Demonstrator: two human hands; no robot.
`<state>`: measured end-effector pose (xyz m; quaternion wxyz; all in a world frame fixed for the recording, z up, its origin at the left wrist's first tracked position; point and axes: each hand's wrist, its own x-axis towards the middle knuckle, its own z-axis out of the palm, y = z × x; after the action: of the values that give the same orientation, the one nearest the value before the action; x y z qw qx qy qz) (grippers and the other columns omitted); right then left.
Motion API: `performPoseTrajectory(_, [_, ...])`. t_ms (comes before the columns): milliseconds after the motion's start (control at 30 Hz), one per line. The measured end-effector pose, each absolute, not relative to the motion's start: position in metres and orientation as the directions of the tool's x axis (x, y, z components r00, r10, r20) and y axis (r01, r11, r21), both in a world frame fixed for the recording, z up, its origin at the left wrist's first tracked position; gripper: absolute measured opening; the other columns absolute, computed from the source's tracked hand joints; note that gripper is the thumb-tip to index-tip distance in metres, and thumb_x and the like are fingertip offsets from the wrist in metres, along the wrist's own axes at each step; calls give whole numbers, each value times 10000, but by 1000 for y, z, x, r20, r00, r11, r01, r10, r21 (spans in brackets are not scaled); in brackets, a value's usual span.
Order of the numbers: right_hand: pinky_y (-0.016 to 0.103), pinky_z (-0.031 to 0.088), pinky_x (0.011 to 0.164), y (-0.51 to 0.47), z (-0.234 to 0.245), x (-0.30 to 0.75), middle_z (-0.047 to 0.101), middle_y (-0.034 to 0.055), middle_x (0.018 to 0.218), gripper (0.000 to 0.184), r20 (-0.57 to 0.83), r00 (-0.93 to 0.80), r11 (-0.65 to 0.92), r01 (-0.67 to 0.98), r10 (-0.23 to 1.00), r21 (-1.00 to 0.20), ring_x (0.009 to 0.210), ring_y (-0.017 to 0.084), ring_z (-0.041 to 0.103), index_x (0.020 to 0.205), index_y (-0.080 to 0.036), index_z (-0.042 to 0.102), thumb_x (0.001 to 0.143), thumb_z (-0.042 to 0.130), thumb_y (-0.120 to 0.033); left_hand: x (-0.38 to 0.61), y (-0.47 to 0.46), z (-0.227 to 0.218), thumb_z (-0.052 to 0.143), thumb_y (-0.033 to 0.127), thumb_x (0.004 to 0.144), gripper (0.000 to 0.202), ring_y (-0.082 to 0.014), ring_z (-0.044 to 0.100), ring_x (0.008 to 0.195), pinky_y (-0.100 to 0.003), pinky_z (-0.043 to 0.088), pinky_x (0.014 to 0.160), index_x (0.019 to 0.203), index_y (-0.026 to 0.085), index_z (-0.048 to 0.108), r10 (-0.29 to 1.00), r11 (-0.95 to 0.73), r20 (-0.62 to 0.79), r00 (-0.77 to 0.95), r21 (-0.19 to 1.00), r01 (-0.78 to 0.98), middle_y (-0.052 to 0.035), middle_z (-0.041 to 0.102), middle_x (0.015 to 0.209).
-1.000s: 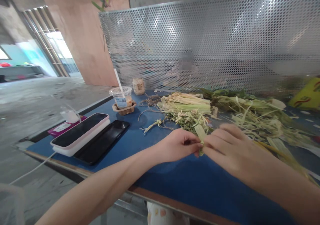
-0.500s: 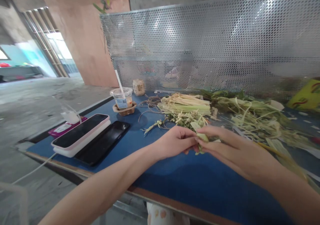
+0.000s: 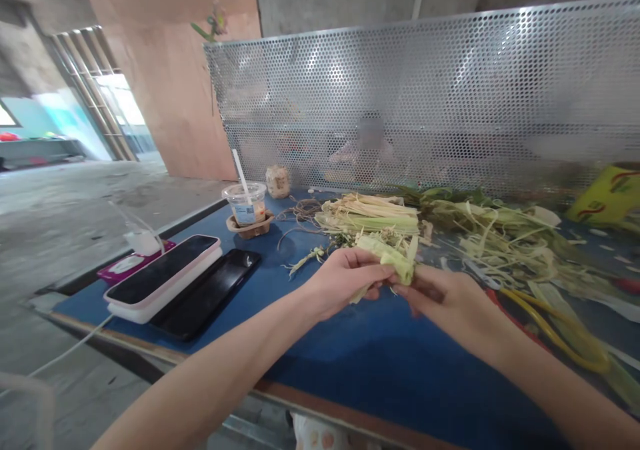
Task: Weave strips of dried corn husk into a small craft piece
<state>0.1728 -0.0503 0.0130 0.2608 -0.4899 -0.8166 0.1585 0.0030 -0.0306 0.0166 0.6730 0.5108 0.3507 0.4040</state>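
Note:
My left hand and my right hand meet above the blue table, both pinched on a small folded piece of pale green leaf strips. The strips stick up and out between the fingers. Just behind my hands lies a heap of small green and white plant bits, and behind that a neat bundle of cut pale stalks.
Loose green leaves and strips sprawl to the right, with yellow-handled scissors near my right forearm. At left lie two phones, a tissue pack, and a plastic cup with a straw. A perforated metal screen backs the table; a person sits behind it.
Both hands have lifted the leaf piece up off the table and turned it; the strips now show more between the fingers. The view has tilted slightly down and right.

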Motion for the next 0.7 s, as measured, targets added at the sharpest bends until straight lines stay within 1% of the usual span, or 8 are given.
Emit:
performPoseTrajectory(67, [205, 362, 436, -48, 13, 172, 551, -27, 475, 278, 238, -363, 431, 679, 901, -594, 433, 106, 493, 604, -197, 537, 796, 462, -384, 2, -30, 14, 721, 278, 582, 225, -20, 432, 449, -168, 328, 444, 679, 91, 640, 890, 107, -17, 456, 979, -172, 1, 567, 586])
performPoseTrajectory(133, [205, 347, 433, -48, 13, 171, 508, -34, 440, 284, 261, -330, 419, 664, 907, -619, 422, 101, 471, 543, -191, 490, 772, 481, -360, 2, -29, 11, 727, 239, 580, 207, -26, 459, 475, -165, 341, 464, 705, 100, 639, 874, 72, 23, 485, 982, -176, 6, 577, 599])
performPoseTrajectory(233, [202, 303, 406, -51, 12, 170, 446, -44, 409, 269, 318, -304, 439, 661, 898, -609, 397, 89, 415, 498, -187, 438, 739, 485, -297, 2, -30, 7, 742, 178, 556, 240, -64, 545, 609, -191, 416, 596, 756, 118, 625, 856, 38, 81, 511, 975, -217, -4, 616, 695])
performPoseTrajectory(333, [202, 270, 399, -54, 11, 169, 409, -43, 404, 294, 338, -336, 476, 656, 879, -586, 403, 84, 386, 456, -183, 389, 728, 476, -252, 3, -32, 5, 755, 185, 542, 278, -99, 571, 684, -241, 438, 686, 769, 122, 608, 862, -31, 119, 493, 983, -183, -12, 627, 737])
performPoseTrajectory(400, [204, 265, 402, -54, 11, 169, 391, -41, 406, 329, 324, -354, 480, 653, 877, -586, 408, 82, 381, 448, -180, 383, 752, 468, -270, 4, -32, 5, 764, 219, 528, 282, -98, 561, 651, -237, 437, 653, 735, 120, 600, 879, -54, 119, 462, 987, -151, -5, 618, 700])
performPoseTrajectory(500, [206, 290, 423, -54, 13, 170, 399, -39, 413, 370, 292, -378, 477, 642, 878, -600, 411, 79, 390, 451, -176, 397, 790, 453, -313, 3, -31, 7, 769, 252, 519, 285, -58, 502, 539, -191, 391, 527, 699, 117, 593, 894, -53, 116, 434, 987, -154, 21, 578, 621])
performPoseTrajectory(600, [203, 324, 451, -53, 18, 174, 458, -33, 434, 362, 251, -416, 476, 626, 874, -617, 428, 80, 438, 471, -174, 437, 800, 457, -324, 0, -30, 9, 755, 275, 546, 272, -17, 407, 428, -166, 301, 414, 668, 112, 575, 908, -39, 112, 403, 982, -185, 45, 519, 560])
performPoseTrajectory(700, [202, 326, 445, -52, 25, 183, 481, -34, 431, 323, 195, -423, 445, 646, 885, -620, 423, 80, 449, 514, -178, 512, 795, 468, -329, -2, -28, 12, 744, 287, 567, 272, -6, 378, 378, -165, 275, 372, 658, 108, 561, 915, -17, 99, 392, 978, -207, 48, 498, 549])
